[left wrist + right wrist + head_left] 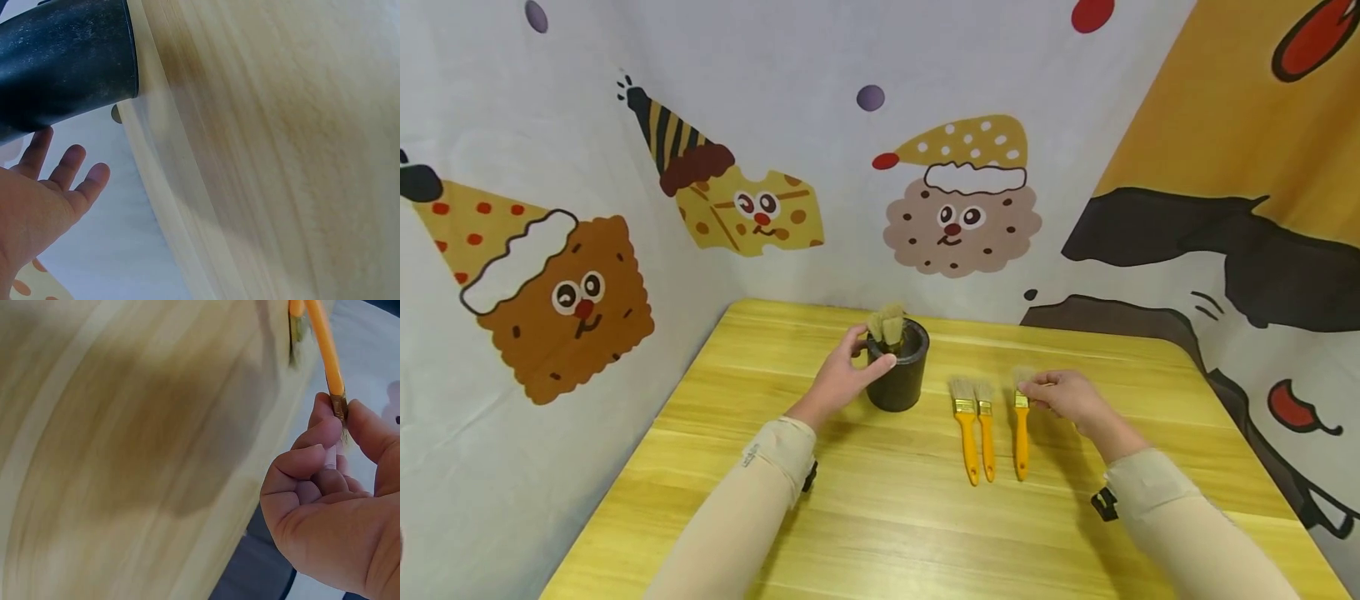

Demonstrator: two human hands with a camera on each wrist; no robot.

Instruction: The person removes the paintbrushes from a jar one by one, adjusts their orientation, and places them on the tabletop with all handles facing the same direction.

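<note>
A dark round cup (897, 385) stands upright near the back of the table, with paintbrushes (889, 327) in it, bristles up. My left hand (842, 377) holds the cup from its left side, thumb across the front near the rim. In the left wrist view a fingertip meets the cup's wall (69, 62), and the other visible fingers are spread apart from it. My right hand (1067, 396) pinches a paintbrush (1022, 433) by its metal band, its orange handle pointing toward me. To its left lie a wider paintbrush (967, 437) and a narrower paintbrush (987, 437), side by side.
The wooden table (880, 533) has light yellow grain. Behind it and to the left hangs a white cloth (790, 100) printed with cartoon food figures. A dark strap piece (1105, 504) shows at the right wrist.
</note>
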